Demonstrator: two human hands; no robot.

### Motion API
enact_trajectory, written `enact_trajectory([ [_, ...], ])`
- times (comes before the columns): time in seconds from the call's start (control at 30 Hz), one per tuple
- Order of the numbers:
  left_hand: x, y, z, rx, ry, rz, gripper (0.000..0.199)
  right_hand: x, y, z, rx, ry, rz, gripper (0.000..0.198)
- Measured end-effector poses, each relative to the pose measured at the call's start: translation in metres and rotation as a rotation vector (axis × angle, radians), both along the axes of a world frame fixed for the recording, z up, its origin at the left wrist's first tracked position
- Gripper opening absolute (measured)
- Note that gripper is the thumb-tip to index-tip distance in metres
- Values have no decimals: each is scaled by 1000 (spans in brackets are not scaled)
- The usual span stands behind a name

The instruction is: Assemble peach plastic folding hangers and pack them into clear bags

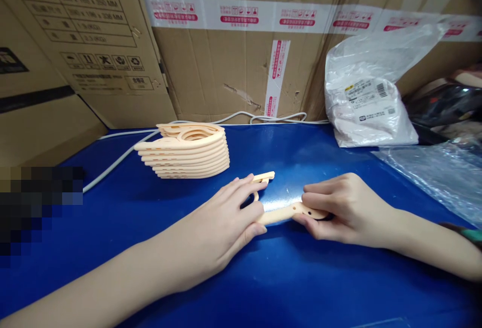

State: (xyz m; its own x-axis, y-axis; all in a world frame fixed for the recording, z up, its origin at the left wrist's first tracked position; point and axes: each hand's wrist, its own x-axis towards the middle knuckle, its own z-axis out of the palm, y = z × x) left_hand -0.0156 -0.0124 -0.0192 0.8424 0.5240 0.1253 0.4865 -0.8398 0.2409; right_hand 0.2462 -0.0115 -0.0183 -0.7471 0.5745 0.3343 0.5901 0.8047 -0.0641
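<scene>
Peach plastic piece is bridging both grips over the counter, near-right of the stack, left hand holding its left part, right hand pinching its right end, steady support probably helping.

Hands obscured detail: the left hand and right hand hid parts of a peach plastic piece, pixelation masked a dark shape, and a label's fine print was illegible.

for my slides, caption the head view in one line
Left hand and right hand grip a cream piece near a layered cream stack on a blue tabletop.
</scene>
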Motion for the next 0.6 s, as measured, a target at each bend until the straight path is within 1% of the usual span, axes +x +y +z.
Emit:
enact_trajectory([
  [0.1,0,0,0,-14,-7,2,29,0,0,-1,-21,18,-1,37],
  [0.27,1,-2,-3,-9,-69,17,27,0,0,-1,-15,23,16,38],
  [0.37,1,-3,-3,-47,-90,34,25,0,0,0,-1,12,38,37],
  [0.43,1,-3,0,-101,-102,60,24,-1,-1,0,9,-1,77,34],
  [0.5,1,-3,4,-150,-114,66,24,-2,-4,1,-5,-8,151,32],
  [0.6,1,-1,8,-179,-147,45,24,-3,-9,4,-81,3,224,29],
])
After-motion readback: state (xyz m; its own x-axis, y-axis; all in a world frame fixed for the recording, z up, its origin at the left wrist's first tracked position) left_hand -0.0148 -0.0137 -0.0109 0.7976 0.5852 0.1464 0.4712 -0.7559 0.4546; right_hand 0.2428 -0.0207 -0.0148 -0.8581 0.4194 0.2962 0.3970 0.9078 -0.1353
